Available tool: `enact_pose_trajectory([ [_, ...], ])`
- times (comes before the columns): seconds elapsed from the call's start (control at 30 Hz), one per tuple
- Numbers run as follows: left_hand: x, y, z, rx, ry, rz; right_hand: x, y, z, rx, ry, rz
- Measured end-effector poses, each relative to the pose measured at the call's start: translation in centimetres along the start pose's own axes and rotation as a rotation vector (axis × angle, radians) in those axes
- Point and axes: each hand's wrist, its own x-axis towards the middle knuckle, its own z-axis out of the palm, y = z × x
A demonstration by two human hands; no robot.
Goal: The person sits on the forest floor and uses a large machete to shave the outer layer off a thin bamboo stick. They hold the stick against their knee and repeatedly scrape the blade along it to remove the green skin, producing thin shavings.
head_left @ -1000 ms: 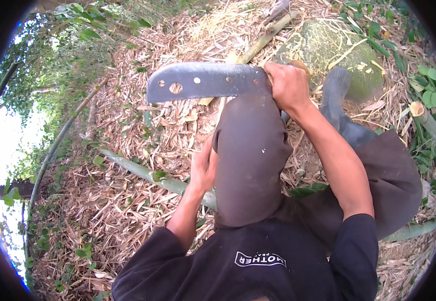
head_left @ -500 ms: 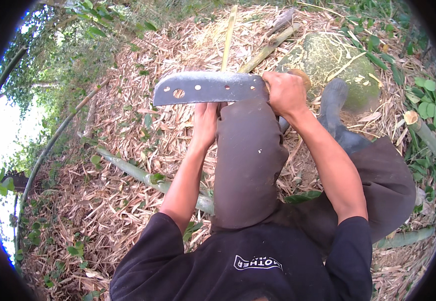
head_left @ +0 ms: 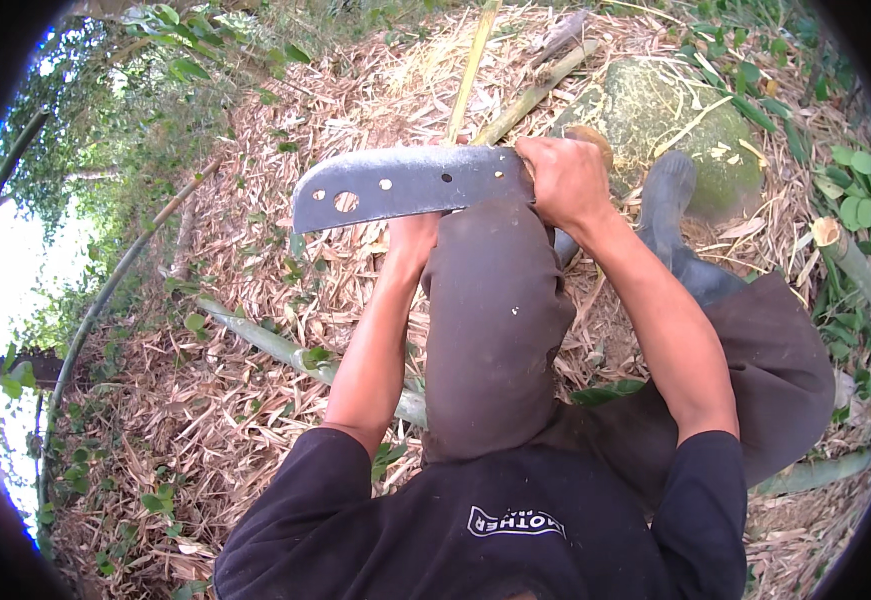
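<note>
My right hand (head_left: 567, 180) is closed around the wooden handle of a machete (head_left: 415, 184) with a broad dark blade, several holes and a rounded end. The blade lies level across my raised knee (head_left: 495, 300) and points left. Below and behind the blade is my left hand (head_left: 413, 236), beside the knee; its fingers are hidden, so I cannot see whether they grip anything. A pale yellow-green bamboo strip (head_left: 473, 70) sticks out beyond the blade's far edge and slants away; its near end is hidden behind the blade.
A mossy rock (head_left: 700, 120) stands at the far right, beside my rubber boot (head_left: 668, 200). A bamboo piece (head_left: 535, 95) lies beyond the blade. A green bamboo pole (head_left: 275, 345) crosses the shavings at left, and a cut bamboo end (head_left: 840, 250) shows at right.
The machete has shifted slightly left, its blade tip tilting a little toward me. The bamboo strip's far end has swung to the right. More of my left hand is covered by the blade.
</note>
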Motion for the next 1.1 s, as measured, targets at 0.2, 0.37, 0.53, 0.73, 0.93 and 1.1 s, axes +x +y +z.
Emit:
enact_pose_trajectory([
  [0.2, -2.7, 3.6, -3.4, -0.094, -0.107, -0.263, -0.5, 0.4, 0.2, 0.028, 0.103, -0.03],
  [0.37, -11.1, 3.9, -5.0, -0.219, -0.058, -0.366, -1.3, 0.1, 0.1, 0.005, 0.059, 0.052],
  [0.53, -20.0, 5.4, -6.1, -0.528, -0.059, -0.623, -1.2, -0.4, 0.2, 0.01, 0.025, 0.087],
  [0.73, -8.9, 4.4, -3.2, -0.439, 0.163, -0.451, -0.7, -0.5, 0.9, 0.016, 0.043, 0.007],
  [0.93, 1.2, 4.8, -1.1, -0.289, -0.054, -0.339, -0.6, -0.5, 0.1, -0.02, 0.011, 0.019],
  [1.1, 1.6, 3.2, 0.5, -0.288, -0.029, -0.139, -0.7, 0.1, -0.8, -0.027, 0.022, -0.025],
])
